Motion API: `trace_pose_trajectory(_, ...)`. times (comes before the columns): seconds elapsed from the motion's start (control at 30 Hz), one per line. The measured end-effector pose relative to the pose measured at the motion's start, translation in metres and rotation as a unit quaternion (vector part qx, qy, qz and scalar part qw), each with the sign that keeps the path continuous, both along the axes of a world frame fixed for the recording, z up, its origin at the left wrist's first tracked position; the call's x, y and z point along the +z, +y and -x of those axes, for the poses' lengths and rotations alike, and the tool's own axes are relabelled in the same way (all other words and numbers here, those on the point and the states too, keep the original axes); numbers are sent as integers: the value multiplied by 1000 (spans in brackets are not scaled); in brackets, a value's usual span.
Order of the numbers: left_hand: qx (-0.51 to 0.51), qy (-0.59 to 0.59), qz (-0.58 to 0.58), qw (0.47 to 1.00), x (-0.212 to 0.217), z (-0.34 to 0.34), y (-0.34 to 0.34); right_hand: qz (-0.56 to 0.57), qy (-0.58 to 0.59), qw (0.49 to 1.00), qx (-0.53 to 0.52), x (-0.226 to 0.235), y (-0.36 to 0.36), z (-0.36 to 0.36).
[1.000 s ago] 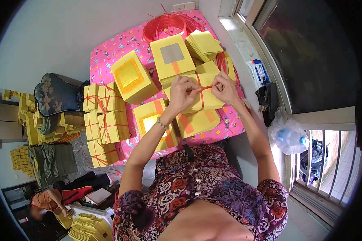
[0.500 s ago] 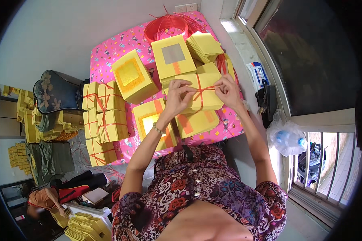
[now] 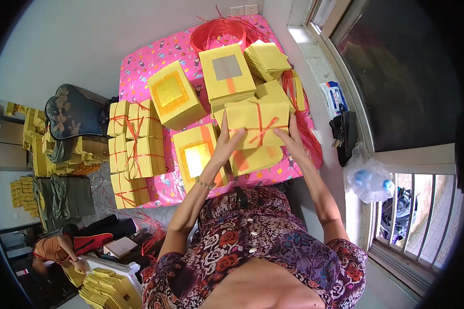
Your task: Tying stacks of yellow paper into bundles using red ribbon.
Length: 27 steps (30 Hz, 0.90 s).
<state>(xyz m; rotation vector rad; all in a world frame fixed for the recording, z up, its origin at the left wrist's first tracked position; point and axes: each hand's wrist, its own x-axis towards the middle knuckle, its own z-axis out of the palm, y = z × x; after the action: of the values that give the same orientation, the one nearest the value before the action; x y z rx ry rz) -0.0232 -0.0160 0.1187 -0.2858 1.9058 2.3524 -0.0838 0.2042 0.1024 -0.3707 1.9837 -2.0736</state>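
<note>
Between my two hands is a bundle of yellow paper [image 3: 245, 116], tied crosswise with red ribbon [image 3: 262, 134] that is knotted on top. My left hand [image 3: 225, 141] grips its left side, the thumb lying on the upper face. On the opposite side my right hand [image 3: 292, 140] holds it the same way. Under the bundle's near edge lie loose yellow sheets with orange patches [image 3: 255, 160]. A stack of yellow paper with a shiny gold square [image 3: 193, 154] is beside my left wrist. Beyond my hands stands a taller stack with a grey square [image 3: 227, 68].
A pink patterned cloth [image 3: 139, 64] covers the table. Several ribbon-tied bundles [image 3: 145, 154] are piled at its left edge, and a red basin [image 3: 219, 33] with ribbon strands stands at the back. A barred window [image 3: 415, 211] is on the right. Another person [image 3: 54, 250] sits lower left.
My fingers have let go of the ribbon ends at the knot and moved to the bundle's two sides. The bundle is now gripped and tipped slightly, its ribbon knot lying lower.
</note>
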Motion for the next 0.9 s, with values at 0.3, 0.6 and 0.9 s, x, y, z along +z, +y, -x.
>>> trace_pose_trajectory(0.3,-32,199,167,965,-41,-55,-2,51,38,997,54,-31,8,-36)
trace_pose_trajectory(0.6,151,161,-107,970,-49,-16,-13,108,-69,992,4,-44,-9,21)
trace_pose_trajectory(0.9,72,28,-81,994,-32,4,-18,68,-60,993,71,-40,-23,26)
